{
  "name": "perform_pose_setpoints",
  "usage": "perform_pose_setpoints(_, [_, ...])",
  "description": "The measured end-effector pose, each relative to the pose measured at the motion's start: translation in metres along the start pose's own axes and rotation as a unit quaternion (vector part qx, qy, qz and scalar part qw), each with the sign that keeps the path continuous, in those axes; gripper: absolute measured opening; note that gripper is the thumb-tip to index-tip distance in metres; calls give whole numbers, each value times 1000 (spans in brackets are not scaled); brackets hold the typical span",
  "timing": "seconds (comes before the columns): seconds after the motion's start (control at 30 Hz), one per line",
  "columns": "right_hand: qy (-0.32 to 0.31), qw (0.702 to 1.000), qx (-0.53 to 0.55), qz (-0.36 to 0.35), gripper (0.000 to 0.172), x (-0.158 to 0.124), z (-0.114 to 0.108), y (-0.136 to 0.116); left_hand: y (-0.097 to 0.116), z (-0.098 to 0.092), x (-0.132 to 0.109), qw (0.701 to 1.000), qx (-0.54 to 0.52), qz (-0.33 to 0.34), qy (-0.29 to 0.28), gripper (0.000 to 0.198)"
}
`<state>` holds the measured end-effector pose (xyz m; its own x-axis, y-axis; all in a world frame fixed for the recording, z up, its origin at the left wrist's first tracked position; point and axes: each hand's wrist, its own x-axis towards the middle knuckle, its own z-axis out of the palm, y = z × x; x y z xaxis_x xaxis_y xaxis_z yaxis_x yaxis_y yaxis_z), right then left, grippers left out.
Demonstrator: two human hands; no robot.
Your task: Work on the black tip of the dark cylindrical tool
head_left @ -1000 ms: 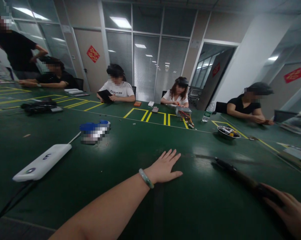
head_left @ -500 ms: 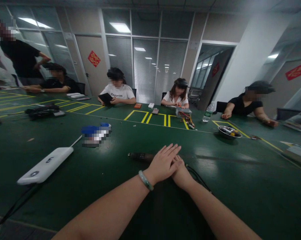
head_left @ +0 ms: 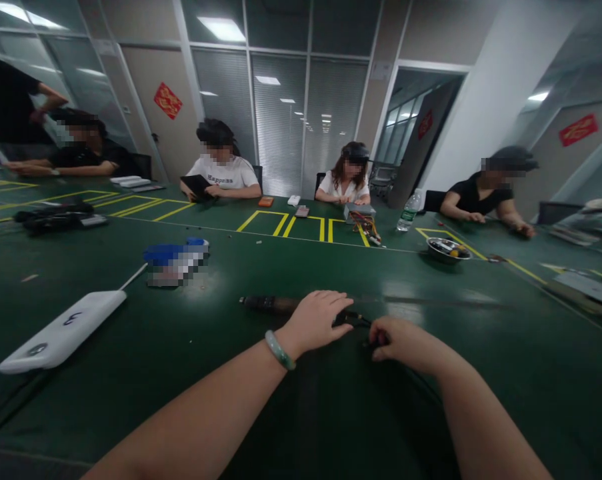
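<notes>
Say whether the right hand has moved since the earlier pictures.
Yes: the right hand has moved to the right, closer to the metal bowl farther along the table.

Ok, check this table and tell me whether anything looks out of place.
One thing: a small tan scrap lies loose on the green tabletop, far left of the camera view. It sits alone, away from the other items, so it looks like stray debris. It's too small to identify.

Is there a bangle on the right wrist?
No, the pale green bangle sits on the left wrist, and the right wrist shows bare.
</notes>
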<state>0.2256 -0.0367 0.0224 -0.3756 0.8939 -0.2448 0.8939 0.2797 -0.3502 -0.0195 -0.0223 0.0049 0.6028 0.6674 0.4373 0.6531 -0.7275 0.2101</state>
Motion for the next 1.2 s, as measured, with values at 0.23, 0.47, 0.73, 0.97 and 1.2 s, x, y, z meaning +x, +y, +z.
perform_pose_setpoints(0.23, [3,999,23,45,19,-4,1,-6,2,17,4,999,27,-4,-19,40])
perform_pose_setpoints(0.47, [60,996,10,70,7,4,4,-16,0,15,6,999,7,-22,-37,29])
perform_pose_setpoints(0.73, [278,955,58,89,4,24,22,-23,-2,5,6,998,-5,-20,-54,26])
perform_pose_setpoints(0.97, [213,975,56,31,7,20,22,-25,2,7,5,999,-3,-26,-35,16])
perform_pose_setpoints(1.2, [205,978,40,24,5,26,22,-19,-1,12,5,999,-9,-29,-34,15])
